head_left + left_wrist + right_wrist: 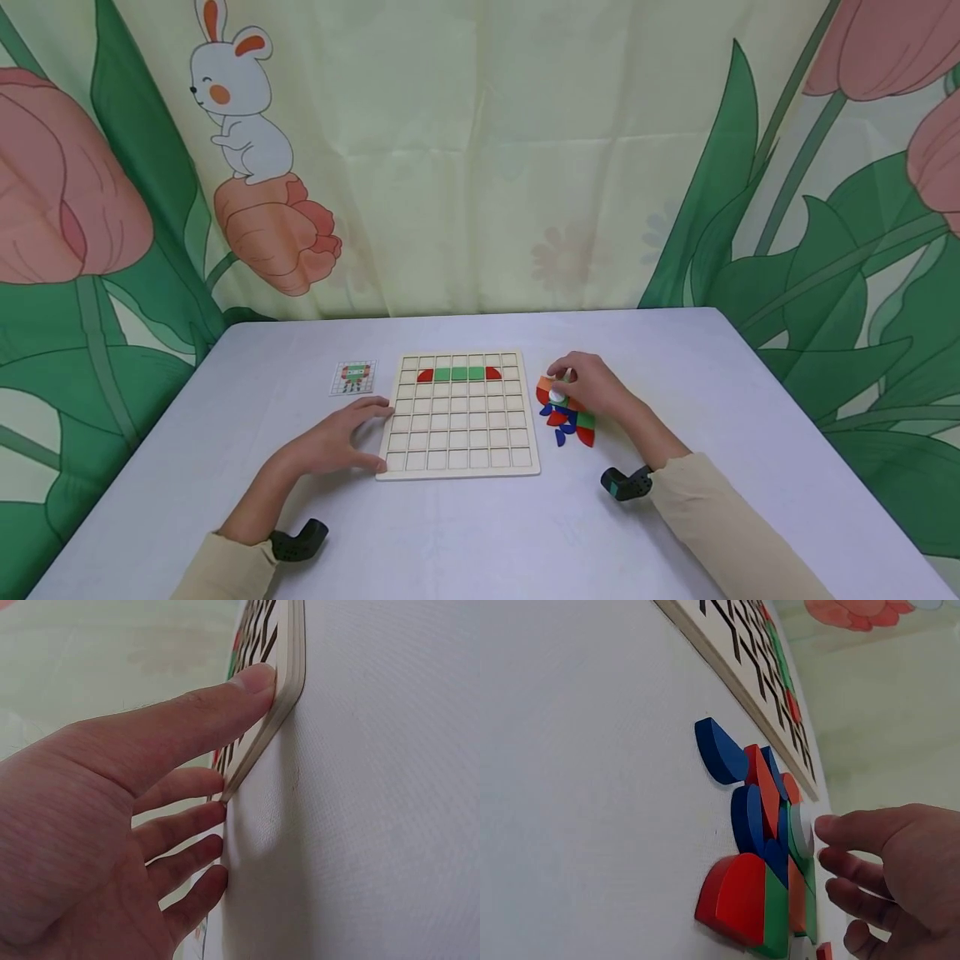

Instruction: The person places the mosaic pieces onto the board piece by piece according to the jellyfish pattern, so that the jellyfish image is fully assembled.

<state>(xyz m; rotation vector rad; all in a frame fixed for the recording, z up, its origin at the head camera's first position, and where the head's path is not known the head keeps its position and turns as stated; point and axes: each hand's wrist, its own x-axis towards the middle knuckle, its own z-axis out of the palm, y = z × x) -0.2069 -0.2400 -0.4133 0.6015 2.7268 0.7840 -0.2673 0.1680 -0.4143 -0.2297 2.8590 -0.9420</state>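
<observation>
Looks early: board (pixel 458 419) on worktop (pixel 465 533) bears one row, green strip (pixel 460 374) between red ends (pixel 425 376); other rows unfilled. Loose pieces (pixel 751 825) piled right of board. Left hand (pixel 333 437) touches board edge, grip spread. Right hand (pixel 592 385) at pile, grip apart, just beside white piece (pixel 804 829).

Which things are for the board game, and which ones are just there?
Probably for the game:
- grid board
- red and green pieces on it
- loose coloured pieces beside it
- little picture card

Probably just there:
- rabbit-and-flower curtain
- black gadgets at the wrists
</observation>
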